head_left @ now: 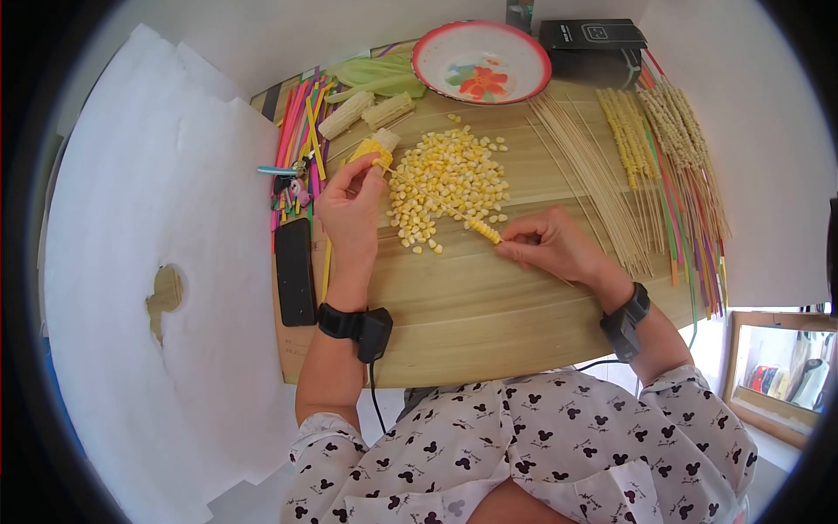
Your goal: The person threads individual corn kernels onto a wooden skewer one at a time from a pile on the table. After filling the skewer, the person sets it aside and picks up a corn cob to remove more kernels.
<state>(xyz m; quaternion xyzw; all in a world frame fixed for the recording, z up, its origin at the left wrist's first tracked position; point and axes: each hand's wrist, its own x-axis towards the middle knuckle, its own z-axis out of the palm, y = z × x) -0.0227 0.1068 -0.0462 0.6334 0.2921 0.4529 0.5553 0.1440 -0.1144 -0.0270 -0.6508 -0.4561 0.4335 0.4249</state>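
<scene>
My right hand (559,246) is closed round a thin wooden skewer, with a short row of threaded corn kernels (484,230) just beyond my fingertips. The skewer slants up and left over the loose kernels (445,179) heaped on the table. At its far end my left hand (349,210) pinches a yellow corn kernel (381,163) between thumb and finger. Just behind those fingertips lies a partly stripped corn cob (374,150). Two bare cobs (346,114) rest farther back.
A red-rimmed enamel basin (419,65) stands at the back beside a black box (594,35). Plain skewers (580,175) and kernel-filled skewers (672,131) lie to the right. Colourful sticks (297,131), corn husks (371,77) and a black phone (295,272) are on the left.
</scene>
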